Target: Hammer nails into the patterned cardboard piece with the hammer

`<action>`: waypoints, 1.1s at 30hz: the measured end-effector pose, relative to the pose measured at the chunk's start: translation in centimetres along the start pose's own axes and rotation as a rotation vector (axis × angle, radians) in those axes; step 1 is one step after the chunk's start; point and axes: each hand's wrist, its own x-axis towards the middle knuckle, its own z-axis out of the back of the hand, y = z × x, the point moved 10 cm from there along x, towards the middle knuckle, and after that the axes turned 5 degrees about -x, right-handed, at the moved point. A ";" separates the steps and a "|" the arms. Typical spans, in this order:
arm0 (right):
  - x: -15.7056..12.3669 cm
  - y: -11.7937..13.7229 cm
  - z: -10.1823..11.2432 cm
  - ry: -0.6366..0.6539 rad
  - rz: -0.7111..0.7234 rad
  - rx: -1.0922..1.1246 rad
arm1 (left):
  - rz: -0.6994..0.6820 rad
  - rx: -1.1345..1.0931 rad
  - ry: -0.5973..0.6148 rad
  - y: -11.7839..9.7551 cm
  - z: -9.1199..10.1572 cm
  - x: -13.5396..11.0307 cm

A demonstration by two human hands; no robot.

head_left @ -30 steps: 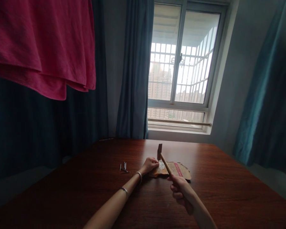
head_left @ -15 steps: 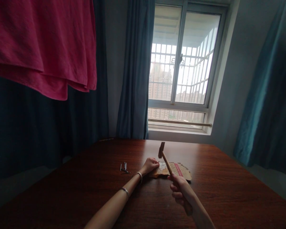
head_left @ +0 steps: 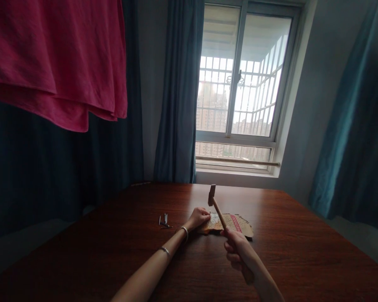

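"Head view: what's changed?"

"The hammer (head_left: 219, 214) has risen slightly; its head now sits apart from the nail-like piece (head_left: 210, 212), so no blow is landing."

"And the hands?"

"Left hand (head_left: 200, 216): arm stretched forward, fingers pinching that piece at the patterned slab (head_left: 231, 222) on the surface (head_left: 97, 251). Right hand (head_left: 239, 248): fingers wrapped around the handle, which tilts up and leftward."

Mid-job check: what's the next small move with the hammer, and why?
Probably a light, carefully aimed tap with the hammer. The right hand holds it by the handle with its head raised, and the left hand is at the patterned piece, pinching what looks like a nail, though it is too small to be sure.
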 end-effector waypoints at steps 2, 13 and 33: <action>0.2 -0.7 0.0 0.002 -0.024 -0.025 | 0.010 -0.006 -0.003 0.1 0.0 0.0; -0.2 -0.7 -0.3 0.055 0.036 0.031 | 0.075 -0.044 -0.007 1.0 -0.1 0.1; 0.0 -0.4 -0.4 0.008 0.040 0.029 | 0.146 -0.033 -0.022 1.2 0.1 0.0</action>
